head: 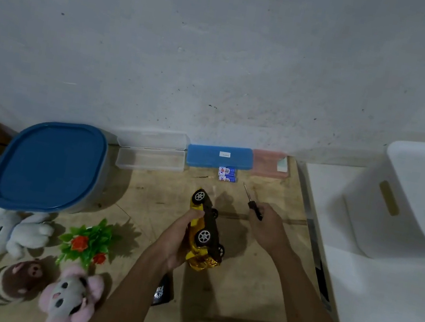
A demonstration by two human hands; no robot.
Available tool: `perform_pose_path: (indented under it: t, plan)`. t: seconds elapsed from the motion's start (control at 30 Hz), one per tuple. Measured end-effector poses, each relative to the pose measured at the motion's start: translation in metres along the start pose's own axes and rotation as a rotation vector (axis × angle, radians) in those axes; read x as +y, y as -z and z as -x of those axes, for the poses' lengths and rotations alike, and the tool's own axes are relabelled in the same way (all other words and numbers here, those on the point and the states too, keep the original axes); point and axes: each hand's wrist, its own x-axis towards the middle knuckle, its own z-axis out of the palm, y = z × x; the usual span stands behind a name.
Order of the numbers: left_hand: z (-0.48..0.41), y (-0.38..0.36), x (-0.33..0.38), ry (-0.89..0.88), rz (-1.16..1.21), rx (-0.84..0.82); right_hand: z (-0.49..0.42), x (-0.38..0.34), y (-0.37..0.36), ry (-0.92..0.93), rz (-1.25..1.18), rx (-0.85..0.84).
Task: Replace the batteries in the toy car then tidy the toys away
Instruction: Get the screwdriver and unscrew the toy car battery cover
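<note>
Left hand [179, 242] gripping car [205, 232], lifted above table [241, 290], tipped on side. Gold glossy body toward palm, black underside facing right, white-spoked wheels showing. Right hand [267, 228], just right of car, closed round screwdriver [253, 202], shaft pointing away. Batteries [228, 174] beyond screwdriver tip. Plush toys [48, 274] left of left forearm.

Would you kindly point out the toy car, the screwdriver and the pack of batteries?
toy car [209, 224]: head view, on its dark underside.
screwdriver [247, 192]: head view, on its metal shaft.
pack of batteries [228, 174]: head view, on the blue and white wrapper.
</note>
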Motion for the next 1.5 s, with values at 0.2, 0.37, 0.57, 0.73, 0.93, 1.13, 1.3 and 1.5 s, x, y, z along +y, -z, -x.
perform_pose_path:
  t: [0.2, 0.37, 0.57, 0.73, 0.93, 1.13, 1.3, 1.5]
  plan:
    - [0.009, -0.009, 0.003, -0.021, 0.214, -0.104, 0.035, -0.041, 0.002, 0.045, -0.351, -0.070]
    - [0.006, -0.007, 0.004, -0.063, 0.160, -0.059, 0.051, -0.071, 0.000, 0.227, -0.240, -0.146]
    - [0.006, -0.007, 0.008, -0.108, -0.023, -0.040, 0.051, -0.083, -0.010, 0.330, -0.017, -0.195]
    - [0.005, -0.004, 0.011, -0.122, -0.079, -0.075, 0.052, -0.089, -0.014, 0.360, 0.053, -0.183]
    - [0.003, 0.001, 0.012, -0.141, -0.168, -0.089, 0.049, -0.098, -0.015, 0.280, -0.073, -0.258]
    - [0.004, 0.004, 0.018, -0.164, -0.245, -0.135, 0.047, -0.106, -0.010, 0.256, -0.150, -0.310]
    - [0.006, 0.006, 0.026, -0.215, -0.316, -0.133, 0.048, -0.108, -0.008, 0.252, -0.152, -0.326]
    - [0.007, 0.011, 0.032, -0.333, -0.290, -0.142, 0.048, -0.112, 0.005, 0.171, -0.250, -0.395]
